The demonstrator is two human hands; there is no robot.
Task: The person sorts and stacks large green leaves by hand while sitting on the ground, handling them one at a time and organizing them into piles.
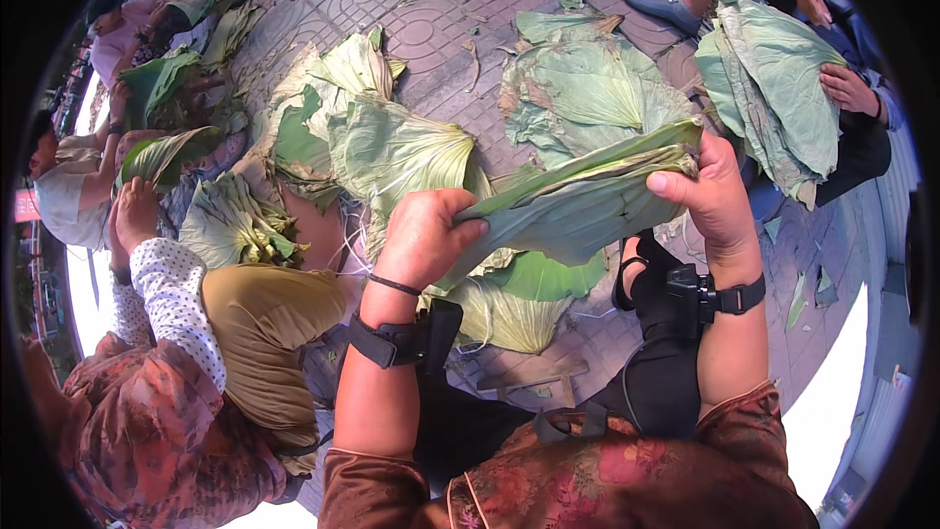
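Stretched between my two hands is a folded bundle of green lotus leaves (580, 216), its edges browned at the right end. My left hand (423, 232) is closed on the bundle's left end, thumb on top. At the other end, my right hand (710, 194) pinches the browned, gathered edge with its thumb in front. Under the held bundle lies another lotus leaf bundle (514, 318), pale with a bright green leaf on it. Just beyond are a flat lotus leaf stack (587, 78) and, to its left, a heap of pleated lotus leaves (406, 147).
A person in a polka-dot sleeve (171, 274) sits close on my left, handling leaves. At right, another person's hand (850, 90) rests on a leaf stack (769, 88). A low wooden piece (534, 377) stands before me on the paving (431, 20); leaf scraps lie about.
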